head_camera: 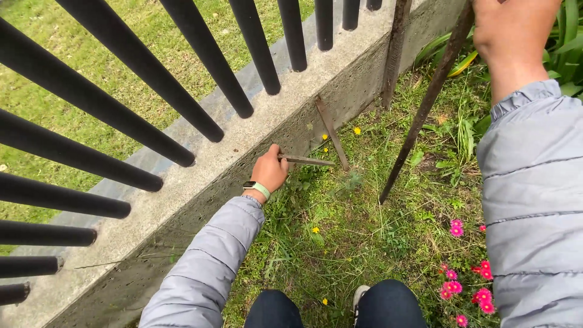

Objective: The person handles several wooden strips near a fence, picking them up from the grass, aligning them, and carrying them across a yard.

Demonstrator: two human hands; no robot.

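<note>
My left hand, with a green band at the wrist, is closed around a short rusty metal stake that lies nearly level just above the grass, close to the concrete wall base. My right hand, raised at the top right, grips a long thin rusty rod that slants down into the grass. Another rusty flat stake leans against the concrete just beyond my left hand.
A black metal bar fence rises from the concrete curb on the left, lawn beyond it. An upright rusty post stands by the wall. Pink flowers grow at lower right, leafy plants at upper right. My knees are below.
</note>
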